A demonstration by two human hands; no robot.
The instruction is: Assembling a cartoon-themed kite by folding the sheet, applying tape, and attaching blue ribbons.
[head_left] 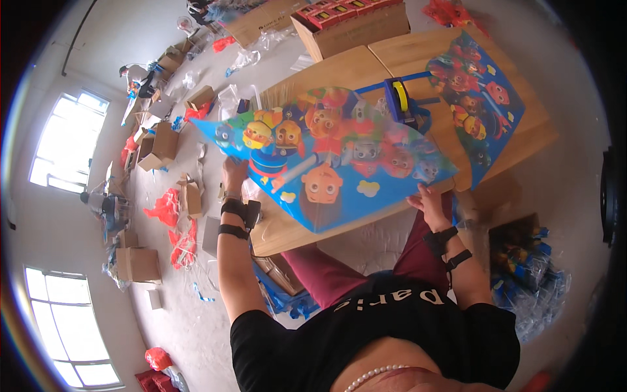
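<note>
A blue diamond-shaped sheet (353, 196), printed with colourful cartoon figures like a kite's sail, is held over the near part of the wooden table; it is slightly blurred. My left hand (234, 175) is closed at its left edge, with fingertips partly hidden behind the sheet. At the near right edge, my right hand (429, 208) pinches the border between thumb and fingers. A second sheet of similar print (480, 108) lies on the right of the table. Between the two, toward the far side, stands a blue tape dispenser (400, 101) with a yellow roll.
The wooden table (522, 153) has a seam across it. An open carton of red boxes (353, 29) stands beyond it. Clear plastic packages (532, 287) are heaped at right. Cartons (157, 145) and red bags (164, 208) litter the floor at left, where other people (108, 206) work.
</note>
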